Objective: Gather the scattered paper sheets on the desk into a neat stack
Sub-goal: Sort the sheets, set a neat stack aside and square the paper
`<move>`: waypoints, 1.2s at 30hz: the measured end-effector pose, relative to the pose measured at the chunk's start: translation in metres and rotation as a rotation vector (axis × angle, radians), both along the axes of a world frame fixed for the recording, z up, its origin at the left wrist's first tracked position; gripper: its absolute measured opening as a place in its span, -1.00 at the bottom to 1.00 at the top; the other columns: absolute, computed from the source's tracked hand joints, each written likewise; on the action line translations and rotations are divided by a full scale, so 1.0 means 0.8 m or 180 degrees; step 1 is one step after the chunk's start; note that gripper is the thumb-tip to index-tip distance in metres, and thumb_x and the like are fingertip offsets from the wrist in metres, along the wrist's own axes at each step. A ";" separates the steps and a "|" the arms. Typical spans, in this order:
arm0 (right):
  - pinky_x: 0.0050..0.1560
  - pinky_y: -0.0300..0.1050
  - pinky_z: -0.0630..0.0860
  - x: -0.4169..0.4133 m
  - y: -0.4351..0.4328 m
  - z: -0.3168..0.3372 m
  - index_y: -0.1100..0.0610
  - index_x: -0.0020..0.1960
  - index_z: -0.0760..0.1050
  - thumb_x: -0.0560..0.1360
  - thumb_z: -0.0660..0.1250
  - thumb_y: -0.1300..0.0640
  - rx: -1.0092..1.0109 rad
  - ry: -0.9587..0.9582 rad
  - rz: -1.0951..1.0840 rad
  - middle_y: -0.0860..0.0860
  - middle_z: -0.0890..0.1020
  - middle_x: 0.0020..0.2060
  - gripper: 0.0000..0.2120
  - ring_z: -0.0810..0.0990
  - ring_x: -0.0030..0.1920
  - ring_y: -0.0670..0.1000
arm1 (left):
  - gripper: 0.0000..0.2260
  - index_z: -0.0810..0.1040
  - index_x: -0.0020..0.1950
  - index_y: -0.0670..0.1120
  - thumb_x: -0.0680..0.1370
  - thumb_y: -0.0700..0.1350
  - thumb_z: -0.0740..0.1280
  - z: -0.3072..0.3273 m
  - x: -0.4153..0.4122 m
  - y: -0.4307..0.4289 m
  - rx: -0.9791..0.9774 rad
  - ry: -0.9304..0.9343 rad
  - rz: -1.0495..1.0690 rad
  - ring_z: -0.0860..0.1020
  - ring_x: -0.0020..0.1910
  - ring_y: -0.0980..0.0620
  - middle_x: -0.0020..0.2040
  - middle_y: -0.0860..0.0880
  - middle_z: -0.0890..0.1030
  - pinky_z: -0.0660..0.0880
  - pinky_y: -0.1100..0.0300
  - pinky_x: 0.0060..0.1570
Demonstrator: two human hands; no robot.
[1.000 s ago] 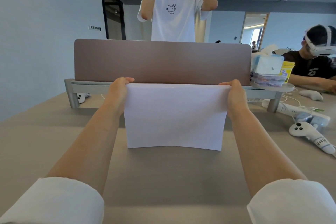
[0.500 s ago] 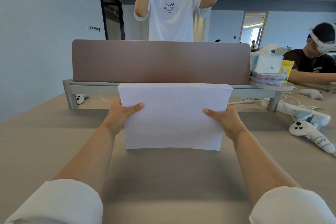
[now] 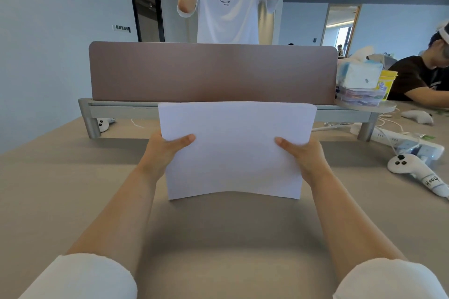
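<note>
A stack of white paper sheets (image 3: 234, 150) stands upright in front of me, its edges lined up and its bottom edge bowed slightly, on or just above the beige desk (image 3: 60, 189). My left hand (image 3: 161, 153) grips the stack's left side, thumb across the front. My right hand (image 3: 305, 154) grips the right side the same way. The fingers behind the paper are hidden.
A brown divider panel (image 3: 211, 71) on a grey shelf rail stands behind the paper. At right lie a white controller (image 3: 413, 171), a power strip (image 3: 398, 139), tissues and a yellow tub (image 3: 387, 82). One person stands beyond the divider, another sits at far right.
Both hands slid from the stack's top corners down to its sides, thumbs now on the front. The stack stays upright and its bottom edge bows a little more.
</note>
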State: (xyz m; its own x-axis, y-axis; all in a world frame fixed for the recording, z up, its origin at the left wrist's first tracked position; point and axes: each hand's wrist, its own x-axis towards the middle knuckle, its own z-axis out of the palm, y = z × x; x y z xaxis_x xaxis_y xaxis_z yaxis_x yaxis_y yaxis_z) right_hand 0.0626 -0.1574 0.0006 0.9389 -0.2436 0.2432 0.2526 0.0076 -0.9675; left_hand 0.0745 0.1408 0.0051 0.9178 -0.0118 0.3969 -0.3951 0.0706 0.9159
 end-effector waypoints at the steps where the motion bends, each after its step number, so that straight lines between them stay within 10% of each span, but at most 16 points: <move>1: 0.04 -0.01 0.58 -0.001 0.000 -0.004 0.05 -0.07 0.59 0.33 0.53 0.16 0.0003 0.0030 0.0027 -0.06 0.68 -0.07 -0.78 0.66 -0.02 0.03 | -0.61 0.59 0.07 0.02 0.28 -0.05 0.56 -0.008 0.002 0.004 0.0038 0.0063 -0.0142 0.65 0.04 0.02 0.05 0.03 0.68 0.58 0.10 -0.04; 5: 0.06 0.01 0.59 0.000 -0.003 -0.007 0.05 -0.04 0.59 0.30 0.56 0.09 0.0012 0.0035 0.0127 -0.04 0.69 -0.05 -0.73 0.66 0.03 0.05 | -0.28 0.61 0.03 -0.02 -0.06 0.19 0.64 -0.022 0.007 0.009 0.0033 0.0349 -0.0320 0.66 -0.03 0.06 -0.01 0.04 0.70 0.60 0.20 -0.14; 10: 0.26 0.01 0.45 -0.005 0.014 0.012 0.13 0.35 0.29 0.10 0.49 -0.26 -0.0162 -0.0607 -0.0959 -0.02 0.52 0.17 -0.05 0.52 0.19 0.01 | -0.31 0.64 -0.02 0.01 -0.08 0.21 0.63 -0.021 0.008 0.011 0.0082 0.0342 -0.0264 0.67 -0.04 0.05 -0.02 0.04 0.70 0.60 0.20 -0.17; 13: 0.25 -0.02 0.35 -0.013 0.034 0.052 0.27 0.26 0.42 0.33 0.34 -0.19 -0.1383 -0.2035 -0.2282 0.12 0.53 0.16 -0.32 0.48 0.20 0.12 | -0.32 0.64 0.00 0.00 -0.06 0.19 0.64 -0.021 0.007 0.011 0.0062 0.0396 -0.0313 0.66 0.00 0.01 0.02 0.00 0.69 0.59 0.12 -0.09; 16: 0.14 -0.04 0.31 -0.013 0.081 0.087 0.21 0.12 0.53 0.44 0.24 -0.13 -0.2612 -0.2678 -0.2018 0.10 0.60 0.08 -0.55 0.53 0.13 0.13 | -0.32 0.64 0.00 -0.01 -0.06 0.17 0.65 -0.020 0.008 0.012 0.0051 0.0456 -0.0350 0.66 0.01 -0.02 0.02 -0.02 0.69 0.58 0.07 -0.05; 22: 0.40 0.16 0.07 -0.005 0.150 0.112 0.01 0.40 0.29 0.40 0.11 -0.42 -0.4809 -0.0955 -0.0460 -0.01 0.46 0.32 -0.28 0.38 0.34 0.09 | -0.50 0.62 0.05 -0.04 0.14 -0.01 0.57 -0.019 0.005 0.014 0.0080 0.0470 -0.0420 0.61 0.10 -0.12 0.09 -0.11 0.66 0.54 -0.08 0.11; 27: 0.22 0.04 0.32 -0.005 0.149 0.137 0.03 0.42 0.22 0.27 0.44 -0.28 -0.4862 -0.0591 -0.0166 0.01 0.48 0.28 -0.15 0.44 0.29 0.11 | -0.35 0.64 -0.01 0.00 -0.04 0.15 0.65 -0.019 0.005 0.012 0.0098 0.0435 -0.0409 0.64 0.04 -0.04 0.03 -0.04 0.68 0.57 0.00 0.05; 36: 0.05 -0.06 0.48 -0.009 0.134 0.161 0.13 0.18 0.47 0.34 0.51 0.01 -0.5135 0.0279 0.0557 0.03 0.55 0.10 -0.52 0.53 0.06 0.10 | -0.55 0.66 -0.05 0.05 0.09 0.01 0.62 -0.020 0.000 0.015 0.0115 0.0254 -0.0483 0.64 0.02 -0.02 0.00 -0.02 0.69 0.57 0.00 0.02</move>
